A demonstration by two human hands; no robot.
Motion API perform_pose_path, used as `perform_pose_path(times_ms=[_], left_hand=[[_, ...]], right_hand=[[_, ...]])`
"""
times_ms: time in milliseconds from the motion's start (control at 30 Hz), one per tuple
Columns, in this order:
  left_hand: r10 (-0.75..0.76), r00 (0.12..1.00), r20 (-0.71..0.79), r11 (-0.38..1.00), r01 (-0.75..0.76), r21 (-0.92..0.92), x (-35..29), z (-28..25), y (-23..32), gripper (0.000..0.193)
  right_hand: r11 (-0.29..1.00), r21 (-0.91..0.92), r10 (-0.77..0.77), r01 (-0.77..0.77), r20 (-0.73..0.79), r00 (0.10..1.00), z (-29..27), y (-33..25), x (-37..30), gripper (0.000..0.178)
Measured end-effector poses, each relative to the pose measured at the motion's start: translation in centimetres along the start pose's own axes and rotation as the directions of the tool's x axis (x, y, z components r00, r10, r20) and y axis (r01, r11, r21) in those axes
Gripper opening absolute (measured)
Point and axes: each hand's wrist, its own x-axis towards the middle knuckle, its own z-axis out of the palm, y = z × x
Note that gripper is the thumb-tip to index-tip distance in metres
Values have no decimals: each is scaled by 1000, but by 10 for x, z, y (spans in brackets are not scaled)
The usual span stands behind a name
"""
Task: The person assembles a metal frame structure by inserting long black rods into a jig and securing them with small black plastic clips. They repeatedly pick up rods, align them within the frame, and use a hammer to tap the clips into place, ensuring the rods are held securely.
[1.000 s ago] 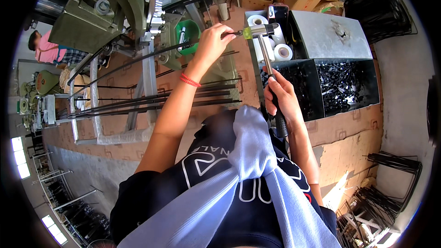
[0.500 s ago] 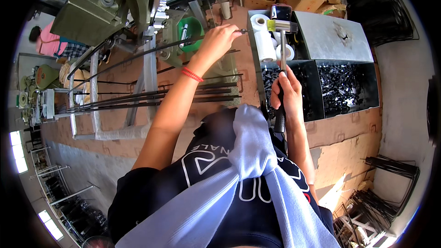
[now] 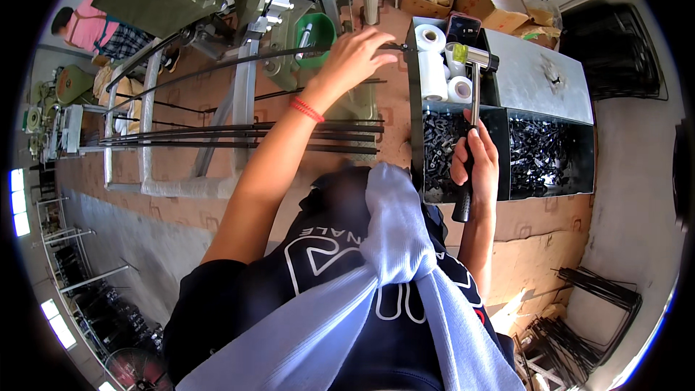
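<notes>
At two o'clock a dark bin point(image 3: 496, 123) held at least three white rolls point(image 3: 432, 76) and, nearer, two compartments of small black parts point(image 3: 539, 148); near twelve, one green basket point(image 3: 323, 31) held one marker point(image 3: 305, 35). The right hand point(image 3: 479, 156), at three, gripped one hammer point(image 3: 476, 90) — head toward one. The left hand point(image 3: 355, 59), at twelve, was half open beside one black rod's point(image 3: 279, 53) end — contact unclear.

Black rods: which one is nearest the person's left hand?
The long slanting rod that runs to the left hand, its end showing beyond it. The grouped rods lie lower in the picture, apart from that hand.
</notes>
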Motion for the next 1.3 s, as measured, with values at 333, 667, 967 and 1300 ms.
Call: perform_pose_path(times_ms=[333,667,967,1300], left_hand=[[-34,999,5,993,33,116,6,20,2,20],[-1,999,-44,1000,0,-28,-2,3,-3,18],[-64,993,95,997,60,46,-9,-1,-13,7],[-48,996,69,998,46,31,-11,3,-16,9]], right_hand=[[1000,-31,-2,4,70,998,9,-3,-8,36],[995,-74,68,-67,10,998,8,-2,2,31],[993,-92,71,-68,30,997,28,3,5,34],[998,-53,14,-18,-84,996,14,13,2,33]])
